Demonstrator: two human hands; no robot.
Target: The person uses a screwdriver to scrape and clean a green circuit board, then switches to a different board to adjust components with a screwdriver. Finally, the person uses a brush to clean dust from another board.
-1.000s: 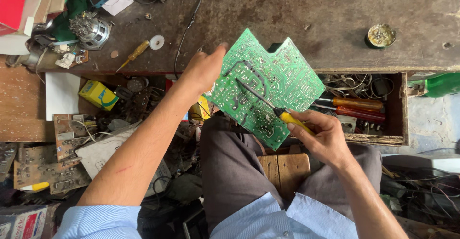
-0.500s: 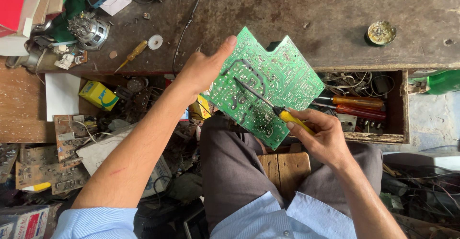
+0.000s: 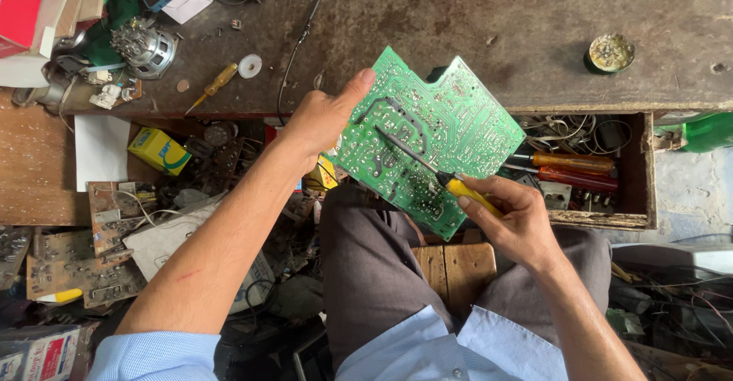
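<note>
Pinching the green circuit board [image 3: 435, 133] by its edge, left hand [image 3: 324, 117] steadies it; light, stiff, probably fragile. Right hand [image 3: 515, 217] fingers grip the yellow-handled screwdriver [image 3: 427, 169].

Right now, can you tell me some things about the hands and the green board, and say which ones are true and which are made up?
1. The left hand holds the green circuit board by its edge. True.
2. The right hand holds a hammer. False: it holds a yellow-handled screwdriver.
3. The screwdriver's shaft lies across the board. True.
4. The board lies flat on the bench. False: it is held up above the person's lap.
5. Orange-handled and red-handled screwdrivers lie in the open drawer. True.
</note>
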